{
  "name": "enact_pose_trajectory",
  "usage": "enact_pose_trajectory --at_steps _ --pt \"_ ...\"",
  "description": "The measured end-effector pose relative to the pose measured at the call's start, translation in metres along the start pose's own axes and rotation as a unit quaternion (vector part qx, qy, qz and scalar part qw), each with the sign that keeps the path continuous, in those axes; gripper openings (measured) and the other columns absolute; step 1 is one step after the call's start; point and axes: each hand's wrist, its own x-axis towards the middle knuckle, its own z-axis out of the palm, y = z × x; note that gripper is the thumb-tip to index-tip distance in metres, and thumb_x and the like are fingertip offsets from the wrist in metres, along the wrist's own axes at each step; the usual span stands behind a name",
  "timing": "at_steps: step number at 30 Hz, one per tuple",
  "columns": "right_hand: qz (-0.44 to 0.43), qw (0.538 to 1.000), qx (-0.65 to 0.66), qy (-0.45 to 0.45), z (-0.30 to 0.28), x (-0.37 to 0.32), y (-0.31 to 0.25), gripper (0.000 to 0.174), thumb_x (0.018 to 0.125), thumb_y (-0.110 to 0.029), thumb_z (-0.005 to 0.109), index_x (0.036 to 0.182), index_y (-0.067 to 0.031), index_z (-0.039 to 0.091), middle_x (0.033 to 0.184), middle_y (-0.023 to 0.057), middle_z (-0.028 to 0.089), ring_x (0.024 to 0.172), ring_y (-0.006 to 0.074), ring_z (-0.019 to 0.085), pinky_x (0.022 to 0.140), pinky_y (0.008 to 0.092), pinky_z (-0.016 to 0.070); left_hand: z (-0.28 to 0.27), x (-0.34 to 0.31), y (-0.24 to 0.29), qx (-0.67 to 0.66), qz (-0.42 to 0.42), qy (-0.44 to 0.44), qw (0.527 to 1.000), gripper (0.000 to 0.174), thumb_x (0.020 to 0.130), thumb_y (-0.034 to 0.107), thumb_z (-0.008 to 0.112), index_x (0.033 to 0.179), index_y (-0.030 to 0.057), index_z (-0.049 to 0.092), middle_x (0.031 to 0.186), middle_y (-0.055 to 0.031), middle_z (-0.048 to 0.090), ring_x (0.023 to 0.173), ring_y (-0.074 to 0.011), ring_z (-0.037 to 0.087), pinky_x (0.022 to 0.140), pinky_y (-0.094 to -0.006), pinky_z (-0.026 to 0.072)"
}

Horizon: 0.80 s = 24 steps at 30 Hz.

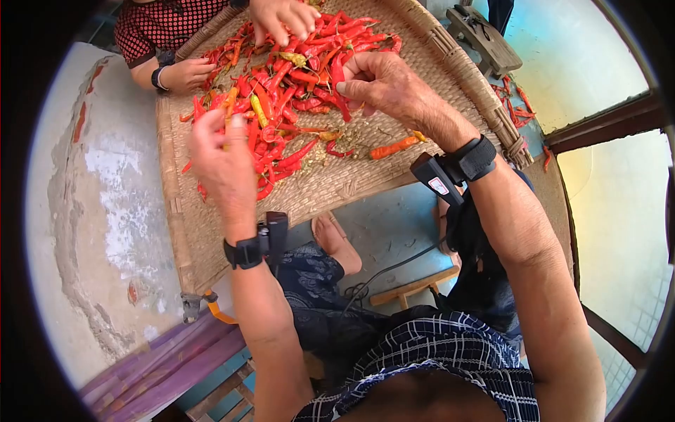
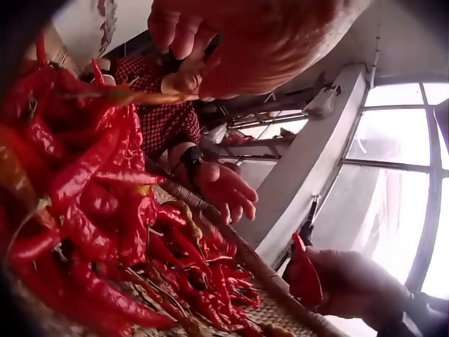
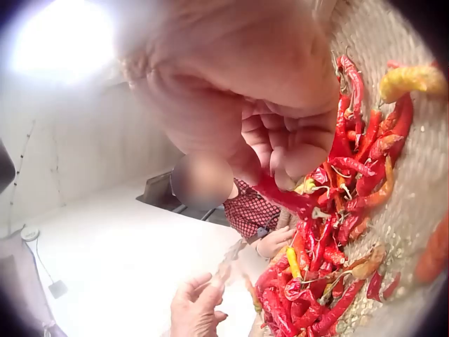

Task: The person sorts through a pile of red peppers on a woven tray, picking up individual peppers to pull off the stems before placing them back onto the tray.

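My left hand [image 1: 225, 169] is over the near left part of a heap of red chili peppers [image 1: 288, 91]. Between its thumb and fingers it pinches a thin orange-brown chili pepper [image 2: 151, 97], which points toward the heap in the left wrist view. At the heap's right side, my right hand [image 1: 397, 88] pinches a red chili pepper [image 2: 304, 274] with thumb and fingertips. That pepper's wide, glossy body [image 3: 287, 198] shows below the curled fingers in the right wrist view. A yellow chili pepper [image 1: 259, 111] lies among the red ones between my hands.
The heap lies on a large woven tray [image 1: 204, 228] with a raised rim. Loose seeds and an orange chili pepper [image 1: 395, 148] lie near its front. Across it, another person's hands [image 1: 281, 17] are at the heap. A wooden stool [image 1: 415, 285] stands below; a wall [image 1: 116, 190] borders the left.
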Motion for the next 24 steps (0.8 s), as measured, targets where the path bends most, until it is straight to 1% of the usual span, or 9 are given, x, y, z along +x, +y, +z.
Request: enact_pose_trajectory --at_steps 3,7,10,13,16,18,21,22,24 --pt "0.001 0.999 0.034 -0.037 0.007 -0.001 -0.004 0.016 0.087 -0.017 0.064 0.080 -0.0031 0.061 0.067 0.0002 0.060 0.061 0.0075 0.058 0.053 0.0228 0.0489 0.023 -0.023 0.036 -0.254 -0.077 -0.193 0.945 0.029 0.088 0.020 0.064 0.107 -0.0007 0.058 0.088 -0.0131 0.064 0.074 -0.0194 0.061 0.067 -0.0321 0.0499" --pt "-0.010 0.996 0.051 -0.071 0.005 -0.004 -0.010 0.014 0.087 -0.017 0.065 0.084 -0.0031 0.063 0.069 0.0016 0.063 0.063 0.0090 0.060 0.056 0.0250 0.0504 0.028 -0.022 0.048 -0.209 -0.026 -0.270 0.940 0.025 0.089 0.019 0.062 0.104 -0.0003 0.057 0.075 -0.0128 0.065 0.065 -0.0172 0.061 0.062 -0.0334 0.0484" --pt "-0.065 0.992 -0.108 -0.014 -0.020 -0.004 -0.003 0.015 0.084 -0.017 0.066 0.084 -0.0027 0.064 0.069 0.0062 0.064 0.065 0.0133 0.062 0.058 0.0282 0.0514 0.017 -0.009 0.032 -0.133 -0.083 -0.204 0.966 0.023 0.091 0.019 0.060 0.105 0.0009 0.059 0.082 -0.0035 0.065 0.070 -0.0075 0.056 0.063 -0.0246 0.0450" --pt "-0.066 0.943 -0.325 0.018 -0.043 -0.009 0.003 0.021 0.083 -0.023 0.068 0.092 -0.0052 0.064 0.071 0.0097 0.062 0.068 0.0191 0.063 0.061 0.0332 0.0493 -0.002 0.007 0.004 -0.007 -0.090 -0.077 0.993 0.033 0.089 0.023 0.062 0.113 0.0015 0.058 0.086 -0.0103 0.064 0.074 -0.0167 0.060 0.068 -0.0298 0.0478" --pt "0.038 0.855 -0.516 -0.030 -0.039 -0.023 0.001 0.027 0.078 -0.030 0.068 0.087 -0.0047 0.060 0.078 0.0171 0.065 0.078 0.0358 0.064 0.069 0.0448 0.0496 -0.003 0.008 -0.012 0.226 0.082 0.119 0.963 0.035 0.089 0.023 0.062 0.117 0.0030 0.057 0.096 -0.0116 0.062 0.078 -0.0196 0.060 0.072 -0.0316 0.0483" --pt "0.028 0.844 -0.535 -0.038 -0.033 -0.025 0.014 0.024 0.077 -0.026 0.067 0.088 -0.0051 0.060 0.079 0.0171 0.065 0.079 0.0362 0.064 0.069 0.0453 0.0495 -0.001 0.002 -0.002 0.124 0.048 0.040 0.990 0.035 0.085 0.020 0.066 0.115 0.0051 0.058 0.103 -0.0121 0.058 0.099 -0.0265 0.057 0.086 -0.0374 0.0445" --pt "0.061 0.816 -0.569 -0.085 -0.030 -0.023 0.012 0.028 0.076 -0.020 0.066 0.101 -0.0062 0.063 0.090 0.0192 0.066 0.091 0.0340 0.065 0.079 0.0443 0.0519 0.016 -0.020 0.039 -0.144 -0.021 -0.249 0.957 0.018 0.084 0.012 0.063 0.100 0.0036 0.065 0.094 -0.0141 0.065 0.081 -0.0269 0.064 0.075 -0.0358 0.0496" --pt "0.022 0.843 -0.534 -0.067 -0.034 -0.021 0.017 0.025 0.075 -0.016 0.064 0.099 -0.0060 0.060 0.084 0.0192 0.065 0.085 0.0351 0.064 0.073 0.0444 0.0503 0.027 -0.029 0.043 -0.162 0.074 -0.298 0.938 0.021 0.086 0.015 0.062 0.104 0.0044 0.064 0.092 -0.0118 0.065 0.080 -0.0206 0.063 0.073 -0.0318 0.0493" --pt "-0.022 0.865 -0.498 -0.050 -0.041 -0.015 0.020 0.024 0.074 -0.012 0.061 0.097 -0.0058 0.058 0.078 0.0192 0.064 0.078 0.0361 0.063 0.068 0.0444 0.0486 0.042 -0.045 0.056 -0.071 0.209 -0.335 0.916 0.019 0.083 0.014 0.063 0.098 0.0029 0.063 0.092 -0.0161 0.061 0.090 -0.0326 0.058 0.077 -0.0394 0.0481"
